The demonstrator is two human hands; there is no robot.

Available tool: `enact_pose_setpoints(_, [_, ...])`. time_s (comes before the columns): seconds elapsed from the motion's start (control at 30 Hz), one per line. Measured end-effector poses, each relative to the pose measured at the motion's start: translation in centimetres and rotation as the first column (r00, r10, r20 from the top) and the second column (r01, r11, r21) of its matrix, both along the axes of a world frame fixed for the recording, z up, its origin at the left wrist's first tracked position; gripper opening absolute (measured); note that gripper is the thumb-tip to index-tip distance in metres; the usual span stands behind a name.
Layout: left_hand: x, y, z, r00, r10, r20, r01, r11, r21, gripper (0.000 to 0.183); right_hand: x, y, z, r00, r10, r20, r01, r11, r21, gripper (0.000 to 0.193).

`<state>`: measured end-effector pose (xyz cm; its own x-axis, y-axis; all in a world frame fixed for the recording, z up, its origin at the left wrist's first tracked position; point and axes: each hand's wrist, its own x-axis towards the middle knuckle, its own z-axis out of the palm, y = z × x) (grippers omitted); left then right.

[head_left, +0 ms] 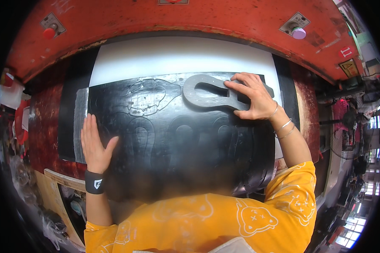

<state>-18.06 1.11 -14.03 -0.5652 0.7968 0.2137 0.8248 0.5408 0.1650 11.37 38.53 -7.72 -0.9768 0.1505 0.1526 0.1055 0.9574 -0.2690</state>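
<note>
A thick grey, loop-shaped cutting die (189, 91) lies on a shiny black sheet (160, 130), toward its far right. My right hand (257, 98) grips the die's narrower right end, the thumb on the near side and the fingers over the far side. That end is partly hidden under the hand. At the sheet's left edge my left hand (96, 145) lies flat, fingers stretched forward and thumb apart, holding nothing. Pressed outlines mark the sheet: a large rounded one left of the die and several U-shaped ones nearer me.
A white board (177, 52) shows beyond the sheet. Across the far side runs a red machine beam (173, 19) with a red button (49, 33) at left and a purple button (299, 33) at right. A wooden frame (67, 181) stands at lower left.
</note>
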Motion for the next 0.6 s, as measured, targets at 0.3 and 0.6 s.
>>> enact_pose_setpoints(0.3, [-0.2, -0.1, -0.3, 1.0, 0.0, 0.025, -0.002, 0.999, 0.046, 0.084, -0.6, -0.2, -0.4, 1.0, 0.03, -0.002, -0.03, 1.0, 0.003, 0.073])
enact_pose_setpoints(0.6, [1.5, 4.5, 3.8, 0.94, -0.222, 0.258, 0.169, 0.962, 0.213, 0.071, 3.6, 2.7, -0.9, 0.836, -0.354, -0.419, 0.237, 0.922, -0.305, 0.054])
